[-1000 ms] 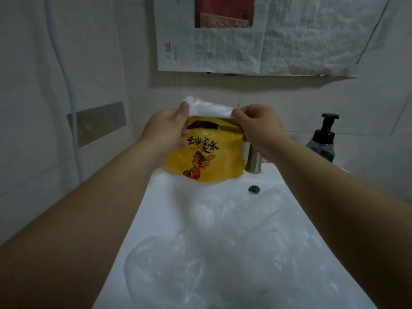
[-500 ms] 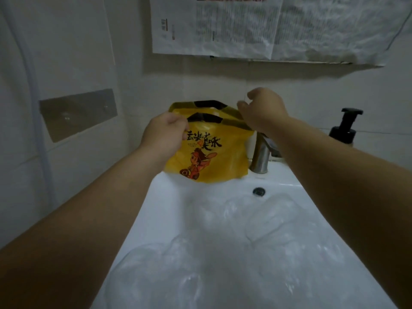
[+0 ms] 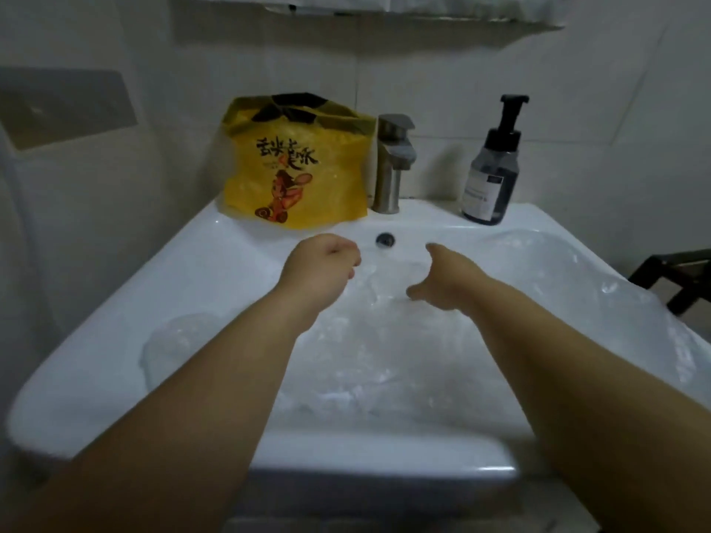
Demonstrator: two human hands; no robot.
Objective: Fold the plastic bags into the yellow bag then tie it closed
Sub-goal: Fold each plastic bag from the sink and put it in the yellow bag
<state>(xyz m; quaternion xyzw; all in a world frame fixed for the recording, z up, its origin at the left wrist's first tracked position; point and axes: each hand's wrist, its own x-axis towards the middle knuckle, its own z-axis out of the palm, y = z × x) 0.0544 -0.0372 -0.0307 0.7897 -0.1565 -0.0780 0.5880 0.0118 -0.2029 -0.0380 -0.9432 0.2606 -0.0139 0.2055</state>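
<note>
The yellow bag (image 3: 296,175), printed with black characters and a cartoon figure, stands upright by itself on the sink's back ledge, left of the faucet, its top gaping. Several clear plastic bags (image 3: 384,340) lie crumpled in the basin. My left hand (image 3: 321,265) hovers over the far end of them with fingers curled into a loose fist; I see nothing inside it. To its right, my right hand (image 3: 438,278) reaches down toward the clear plastic, thumb and fingers spread apart. Neither hand touches the yellow bag.
A white sink (image 3: 115,302) fills the view, with a metal faucet (image 3: 392,163) and overflow hole (image 3: 385,239) at the back. A dark pump bottle (image 3: 494,167) stands right of the faucet. Tiled wall lies behind; a dark stool (image 3: 677,278) is at far right.
Both hands let go of the yellow bag, which now stands on the back ledge, and came down over the clear bags in the basin. The camera tilted downward.
</note>
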